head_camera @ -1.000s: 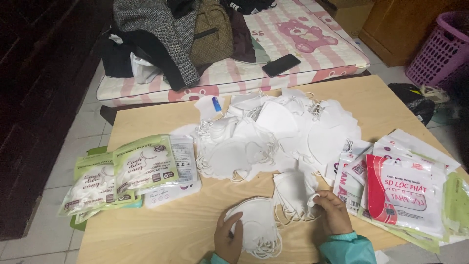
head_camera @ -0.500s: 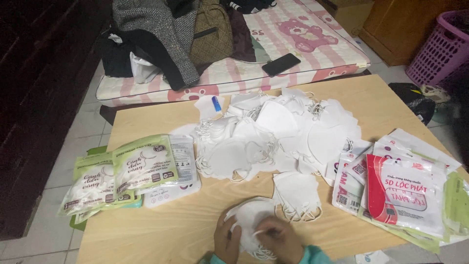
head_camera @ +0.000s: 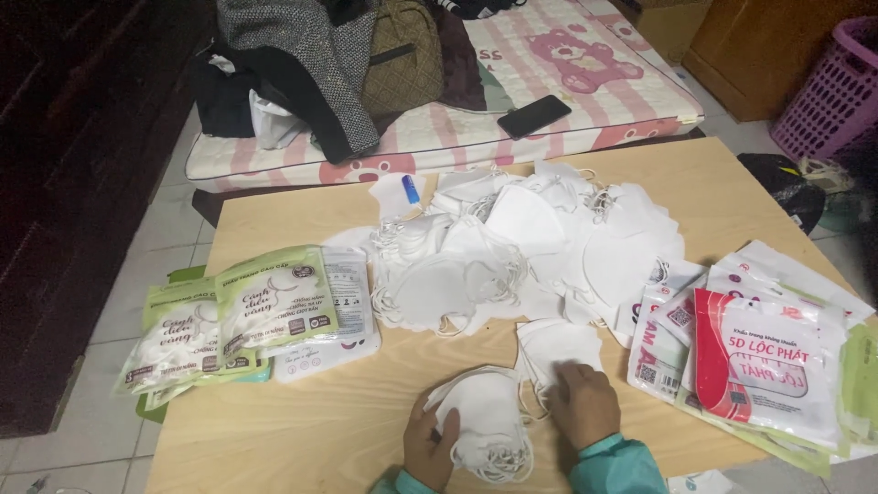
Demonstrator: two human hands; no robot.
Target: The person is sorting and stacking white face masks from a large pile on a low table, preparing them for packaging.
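A small stack of white face masks (head_camera: 489,425) lies at the near edge of the wooden table (head_camera: 302,421). My left hand (head_camera: 430,448) rests against the stack's left side, fingers curled on its edge. My right hand (head_camera: 583,402) lies flat on the table just right of the stack, touching the lower edge of another white mask (head_camera: 553,346). Both sleeves are teal. A big loose heap of white masks (head_camera: 521,247) covers the middle of the table beyond my hands.
Green-and-white filled packets (head_camera: 233,316) lie at the left; red-and-white packets (head_camera: 764,357) are stacked at the right. A pink mattress (head_camera: 585,73) with clothes, a bag and a black phone (head_camera: 533,116) lies beyond the table. A purple basket (head_camera: 837,87) stands far right.
My right hand went from a mask right of the stack onto the stack, then back to the right beside it. The left hand stayed on the stack.
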